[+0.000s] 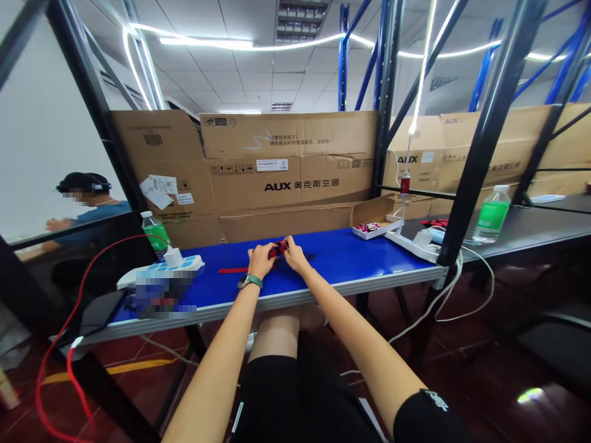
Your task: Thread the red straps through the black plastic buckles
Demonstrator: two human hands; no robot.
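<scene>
Cardboard AUX cartons [286, 178] stand behind a blue counter [351, 258] beneath steel racking [383, 61]. Over the counter, between the left hand [261, 259] and the right hand [295, 255], is a small red object [278, 249] with dark patches, too small to identify. The fingertips of both hands pinch it from either side. A flat red strip [233, 269] lies just beside the left hand, with a white power strip [168, 267] farther left. A cardboard tray [376, 226] holding small items sits well right of the right hand.
</scene>
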